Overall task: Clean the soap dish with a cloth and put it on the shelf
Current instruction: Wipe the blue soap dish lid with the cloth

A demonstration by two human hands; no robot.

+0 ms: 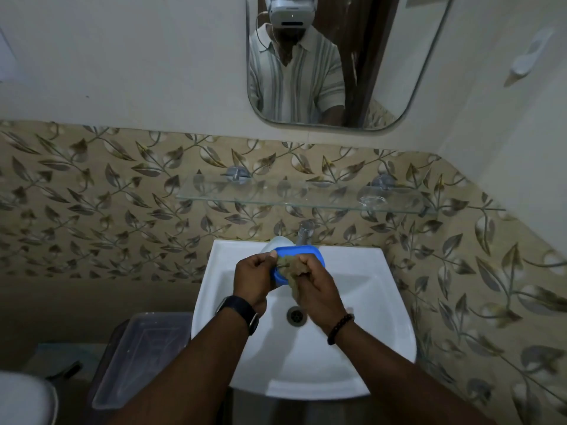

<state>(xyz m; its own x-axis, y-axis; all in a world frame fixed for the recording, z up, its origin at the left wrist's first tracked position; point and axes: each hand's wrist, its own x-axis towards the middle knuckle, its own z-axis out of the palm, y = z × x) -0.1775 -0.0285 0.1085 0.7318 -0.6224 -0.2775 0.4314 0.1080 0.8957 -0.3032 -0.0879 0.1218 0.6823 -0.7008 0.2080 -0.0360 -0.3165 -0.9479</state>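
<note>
Above the white sink (352,326) I hold a blue soap dish (302,251). My left hand (254,279) grips its left end. My right hand (316,289) presses a crumpled brownish cloth (291,266) into the dish, and the cloth covers most of the dish's inside. A pale object (274,243) shows just behind the dish; I cannot tell what it is. A glass shelf (306,199) is fixed to the leaf-patterned tiles above the sink.
A metal tap (305,233) stands at the back of the sink, right behind the dish. The drain (296,315) lies under my wrists. A clear plastic box (141,357) sits left of the sink. A mirror (337,62) hangs above the shelf.
</note>
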